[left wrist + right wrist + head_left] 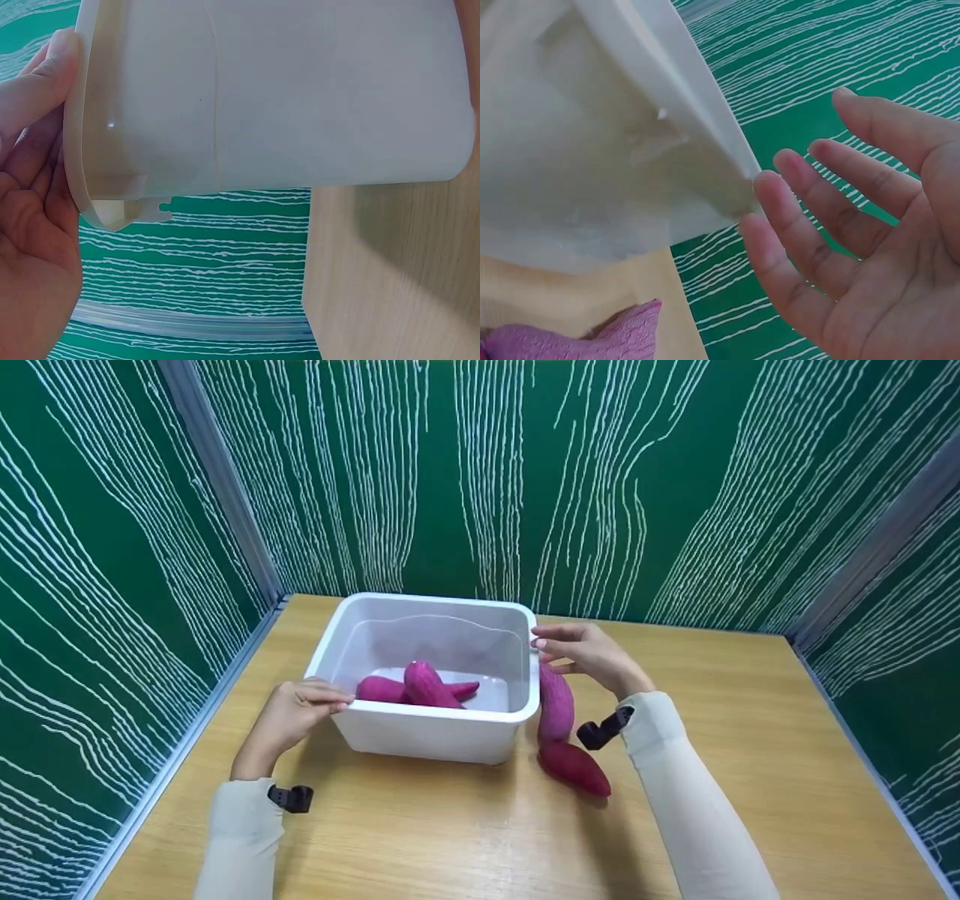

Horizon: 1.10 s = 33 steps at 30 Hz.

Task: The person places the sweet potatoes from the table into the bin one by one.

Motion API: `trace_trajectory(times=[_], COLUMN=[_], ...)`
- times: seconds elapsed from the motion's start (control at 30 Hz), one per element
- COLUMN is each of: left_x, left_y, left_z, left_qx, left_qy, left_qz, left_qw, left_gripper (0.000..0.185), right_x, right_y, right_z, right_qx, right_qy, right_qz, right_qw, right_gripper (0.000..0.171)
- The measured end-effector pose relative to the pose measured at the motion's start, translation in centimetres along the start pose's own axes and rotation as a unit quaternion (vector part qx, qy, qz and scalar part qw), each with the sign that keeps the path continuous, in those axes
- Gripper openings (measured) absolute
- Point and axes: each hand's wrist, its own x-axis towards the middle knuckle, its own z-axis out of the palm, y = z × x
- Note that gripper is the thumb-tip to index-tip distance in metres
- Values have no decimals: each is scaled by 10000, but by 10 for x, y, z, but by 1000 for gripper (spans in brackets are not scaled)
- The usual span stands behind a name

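With the left hand [289, 712] gripping the near-left rim of the tub [427, 735] on the tabletop [465, 825], the right hand [589, 654] hovers with relaxed, empty fingers [780, 217] at its right rim, so filling seems underway, and two sweet potatoes [556, 706] just right of the tub probably need grasping next.
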Motion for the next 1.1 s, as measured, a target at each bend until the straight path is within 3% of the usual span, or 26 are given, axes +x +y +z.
trace_trajectory(times=[0.13, 0.4, 0.67, 1.1], left_x=[0, -2, -1, -1], left_y=[0, -1, -2, 0], left_z=[0, 1, 0, 0], left_qx=[23, 76, 111, -59], left_qy=[10, 219, 197, 63], left_qz=[-19, 412, 378, 61], left_qw=[10000, 9989, 9990, 9999], left_gripper=[17, 13, 14, 15], right_x=[-1, -7, -16, -31], right_y=[8, 23, 39, 72], right_z=[-2, -8, -11, -13], right_qx=[5, -40, -413, -600], right_qy=[2, 37, -110, -188], right_qz=[95, 149, 231, 374], right_qw=[10000, 9999, 9988, 9973], right_gripper=[51, 53, 51, 56])
